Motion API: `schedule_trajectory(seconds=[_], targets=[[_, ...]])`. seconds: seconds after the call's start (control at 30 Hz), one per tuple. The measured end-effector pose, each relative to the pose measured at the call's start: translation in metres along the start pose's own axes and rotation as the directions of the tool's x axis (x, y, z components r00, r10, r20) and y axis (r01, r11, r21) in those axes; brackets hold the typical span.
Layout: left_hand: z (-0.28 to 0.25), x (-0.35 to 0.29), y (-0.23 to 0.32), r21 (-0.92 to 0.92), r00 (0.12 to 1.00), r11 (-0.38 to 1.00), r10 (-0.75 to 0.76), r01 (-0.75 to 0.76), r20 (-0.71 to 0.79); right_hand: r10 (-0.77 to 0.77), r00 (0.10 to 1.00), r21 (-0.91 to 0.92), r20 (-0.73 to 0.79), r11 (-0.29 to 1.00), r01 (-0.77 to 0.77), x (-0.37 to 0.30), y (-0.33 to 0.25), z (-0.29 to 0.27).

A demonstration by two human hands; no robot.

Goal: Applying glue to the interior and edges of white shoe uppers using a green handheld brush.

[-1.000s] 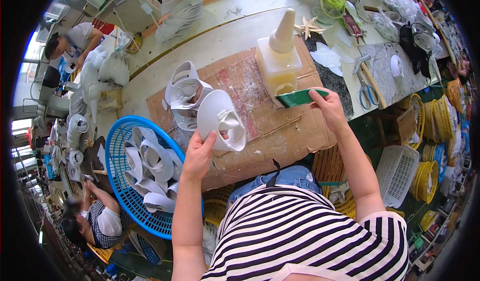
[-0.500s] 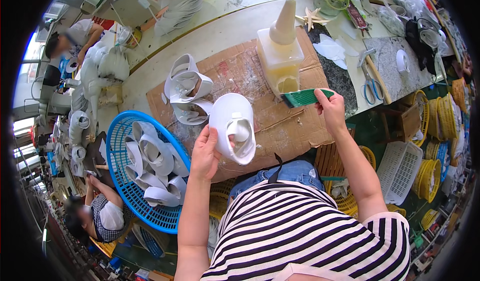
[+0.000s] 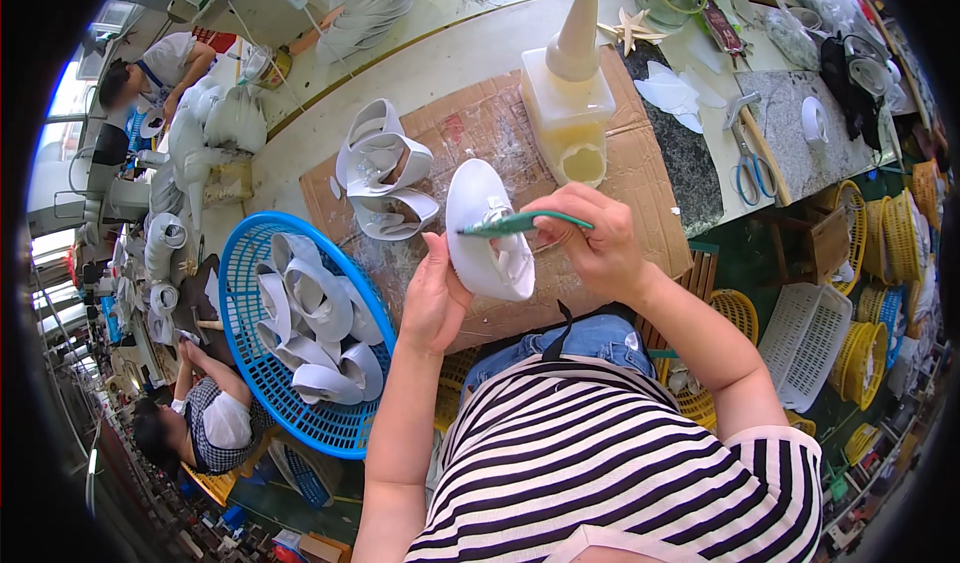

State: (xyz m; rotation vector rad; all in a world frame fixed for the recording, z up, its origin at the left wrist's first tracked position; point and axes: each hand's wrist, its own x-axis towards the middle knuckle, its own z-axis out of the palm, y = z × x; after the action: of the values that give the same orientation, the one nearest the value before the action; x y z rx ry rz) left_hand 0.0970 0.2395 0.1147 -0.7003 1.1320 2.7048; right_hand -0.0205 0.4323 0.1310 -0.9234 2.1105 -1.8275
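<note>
My left hand (image 3: 437, 298) holds up a white shoe upper (image 3: 472, 258) by its left side, its opening facing me. In my right hand (image 3: 603, 246) a green brush (image 3: 520, 223) is pinched, its dark tip at the upper's top surface; whether it touches cannot be made out. Beyond them, a squat translucent bottle (image 3: 567, 113) with a tall cone top and yellowish liquid stands on a worn cardboard sheet (image 3: 645, 238). Left of it on the same sheet sit several more white shoe uppers (image 3: 385, 178), close together.
At my left, a blue plastic basket (image 3: 226, 308) holds several white uppers (image 3: 325, 303). Scissors (image 3: 750, 163) and a hammer (image 3: 765, 153) lie at the right. Yellow baskets (image 3: 860, 363) and a white crate (image 3: 803, 343) stand beyond. Two people work at far left.
My right hand has brought the brush from beside the bottle leftward to the held upper. The upper has shifted slightly right and turned.
</note>
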Motion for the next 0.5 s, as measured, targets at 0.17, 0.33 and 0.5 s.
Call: schedule_trajectory(seconds=[0.17,0.33,0.5], targets=[[0.009,0.001,0.008,-0.173,0.999,0.984,-0.030,0.037,0.044,-0.414,0.896,-0.223,0.162,0.869,0.442,0.006,0.004,-0.004],[0.000,0.001,0.016,-0.230,0.999,0.973,-0.012,0.021,0.040,-0.568,0.672,-0.226,0.476,0.659,0.717,-0.013,-0.006,-0.018],[-0.008,-0.001,0.014,-0.127,1.000,0.992,0.014,-0.011,0.016,-0.507,0.741,-0.183,0.441,0.757,0.627,-0.025,-0.003,-0.032]])
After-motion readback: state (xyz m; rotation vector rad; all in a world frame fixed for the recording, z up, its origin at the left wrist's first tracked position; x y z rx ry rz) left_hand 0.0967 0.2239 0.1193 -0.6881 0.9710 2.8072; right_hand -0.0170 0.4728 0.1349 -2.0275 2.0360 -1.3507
